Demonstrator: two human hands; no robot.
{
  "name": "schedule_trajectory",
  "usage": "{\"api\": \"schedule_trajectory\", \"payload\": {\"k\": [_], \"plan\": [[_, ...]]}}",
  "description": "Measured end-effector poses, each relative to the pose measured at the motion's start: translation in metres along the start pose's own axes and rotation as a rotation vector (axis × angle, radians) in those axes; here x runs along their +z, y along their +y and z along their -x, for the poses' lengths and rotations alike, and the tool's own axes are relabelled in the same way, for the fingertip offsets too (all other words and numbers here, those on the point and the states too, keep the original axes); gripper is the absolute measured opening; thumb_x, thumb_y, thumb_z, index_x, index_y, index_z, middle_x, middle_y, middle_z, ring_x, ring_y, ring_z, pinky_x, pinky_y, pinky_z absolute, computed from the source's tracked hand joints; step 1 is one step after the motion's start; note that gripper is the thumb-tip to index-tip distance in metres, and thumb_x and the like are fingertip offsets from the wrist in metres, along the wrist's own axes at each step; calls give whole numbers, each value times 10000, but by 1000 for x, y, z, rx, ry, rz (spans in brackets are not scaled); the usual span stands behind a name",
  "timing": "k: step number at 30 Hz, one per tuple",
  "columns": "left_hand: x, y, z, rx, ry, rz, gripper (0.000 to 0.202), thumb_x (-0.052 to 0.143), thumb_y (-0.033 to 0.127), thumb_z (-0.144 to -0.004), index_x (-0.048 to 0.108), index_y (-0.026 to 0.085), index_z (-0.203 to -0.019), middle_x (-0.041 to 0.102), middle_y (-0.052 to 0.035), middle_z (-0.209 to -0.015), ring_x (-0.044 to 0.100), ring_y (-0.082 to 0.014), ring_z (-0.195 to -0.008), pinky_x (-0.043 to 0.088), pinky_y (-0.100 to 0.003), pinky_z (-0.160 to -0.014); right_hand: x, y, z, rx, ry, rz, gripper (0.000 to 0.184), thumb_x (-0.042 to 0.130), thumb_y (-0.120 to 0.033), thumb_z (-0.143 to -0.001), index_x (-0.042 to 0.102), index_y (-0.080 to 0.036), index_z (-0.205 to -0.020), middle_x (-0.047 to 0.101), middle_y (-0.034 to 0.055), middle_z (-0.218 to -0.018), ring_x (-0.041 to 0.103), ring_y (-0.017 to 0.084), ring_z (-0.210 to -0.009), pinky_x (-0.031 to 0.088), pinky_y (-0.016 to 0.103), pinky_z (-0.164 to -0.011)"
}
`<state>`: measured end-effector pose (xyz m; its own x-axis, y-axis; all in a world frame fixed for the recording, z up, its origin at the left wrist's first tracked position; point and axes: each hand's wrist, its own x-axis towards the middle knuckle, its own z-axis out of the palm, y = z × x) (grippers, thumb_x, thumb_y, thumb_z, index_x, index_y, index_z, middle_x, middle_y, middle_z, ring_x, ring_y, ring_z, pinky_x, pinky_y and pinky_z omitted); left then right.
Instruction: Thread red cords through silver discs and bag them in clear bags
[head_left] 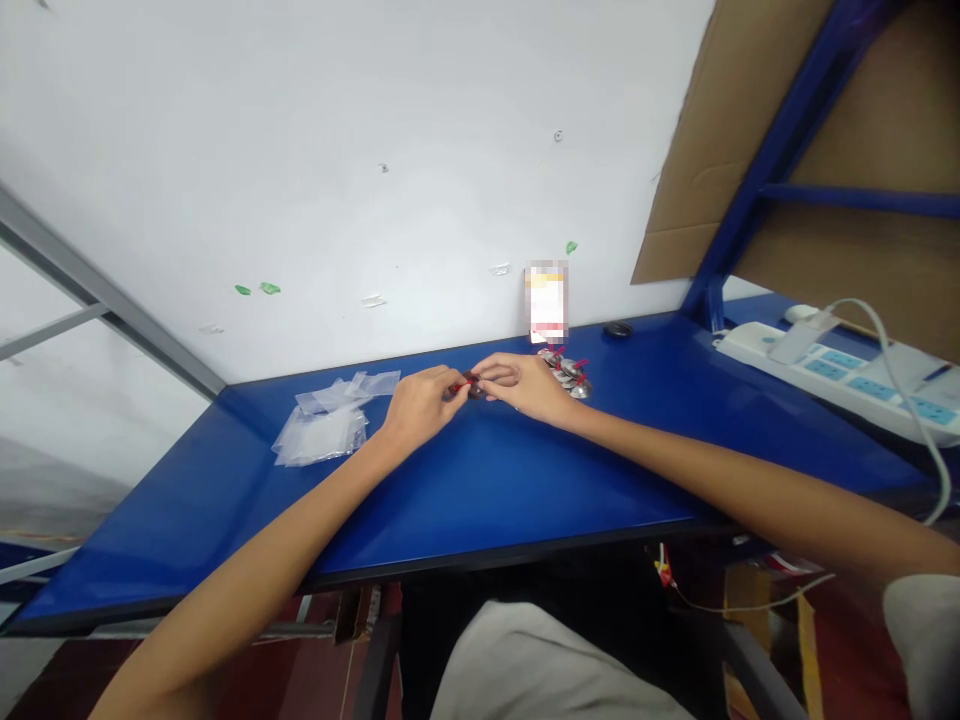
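Note:
Both of my hands meet over the middle of the blue table [465, 480]. Between them is a small dark metal disc with a red cord [473, 387], largely covered by fingers. My left hand [426, 402] pinches its left side and the red cord, while the fingers of my right hand [525, 385] are closed on its right side. Just behind my right hand lies a small pile of shiny domed metal discs with red cords [576, 380]. Clear plastic bags [322, 430] are spread in a loose heap to the left of my left hand.
A lit phone [547, 303], its screen blurred, leans on the white wall. A black round object [618, 330] lies to its right. At the table's right edge a white power strip [840, 380] has a charger and white cable [900, 385]. Blue framing with cardboard [697, 160] rises behind.

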<state>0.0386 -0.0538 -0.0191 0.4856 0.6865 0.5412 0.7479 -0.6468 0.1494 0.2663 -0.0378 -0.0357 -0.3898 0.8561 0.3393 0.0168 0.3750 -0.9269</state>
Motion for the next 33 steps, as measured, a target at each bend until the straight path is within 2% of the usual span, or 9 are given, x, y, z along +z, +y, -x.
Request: {"api": "schedule_trajectory", "payload": {"k": [5,12,16,21,24,26,29,33], "plan": [[-1,6,1,-54,-37,-53,145,630,257,-983,730,216,-887,742,-33,-858,658,-182,-721,411,-302,-652,2,3,1,-60,-14,52,236,763,-292,-890,778,-222,-1115,826,51,-1104,814,235,-1009,694,396,-930],[-5,9,0,-73,-42,-23,147,625,249,-976,736,213,-886,736,-29,-851,657,-173,-721,421,-293,-664,6,0,4,-83,-47,54,307,635,-208,-940,786,-230,-1207,821,51,-1136,814,217,-1000,702,407,-923],[-5,10,-2,-81,-22,-2,153,619,231,-964,727,208,-857,730,-28,-831,657,-175,-719,433,-294,-679,5,-1,5,-96,-66,54,348,665,-175,-894,785,-240,-1214,827,39,-1125,808,229,-1061,677,424,-988],[-3,8,-3,-121,-11,109,127,639,194,-920,747,211,-854,764,-16,-848,692,-175,-750,490,-301,-751,3,-1,4,-120,-68,71,309,707,-205,-884,784,-229,-1183,831,43,-1113,803,229,-1088,642,417,-1045],[0,7,-4,-208,-33,294,151,643,231,-939,772,213,-863,786,-19,-850,717,-179,-759,533,-306,-747,2,0,3,-130,-12,108,266,738,-241,-887,793,-225,-1147,833,48,-1092,811,224,-1019,661,385,-968],[3,6,-5,-315,-47,554,155,691,318,-942,781,201,-897,794,-36,-847,736,-189,-745,569,-302,-693,0,-2,2,-146,40,152,224,758,-279,-898,809,-235,-1111,833,46,-1070,809,224,-969,663,375,-912],[6,1,-7,-435,-58,887,289,801,446,-881,786,165,-948,805,-82,-869,762,-222,-755,611,-317,-641,-4,-7,1,-204,57,227,175,772,-366,-928,836,-270,-1059,825,43,-1069,785,235,-978,644,373,-879],[8,-4,-7,-450,-145,1007,394,804,531,-885,820,154,-1000,822,-129,-988,783,-247,-818,648,-353,-685,-12,-11,-2,-293,15,363,171,708,-400,-999,827,-278,-1001,806,46,-1037,748,241,-965,598,382,-883]]}}
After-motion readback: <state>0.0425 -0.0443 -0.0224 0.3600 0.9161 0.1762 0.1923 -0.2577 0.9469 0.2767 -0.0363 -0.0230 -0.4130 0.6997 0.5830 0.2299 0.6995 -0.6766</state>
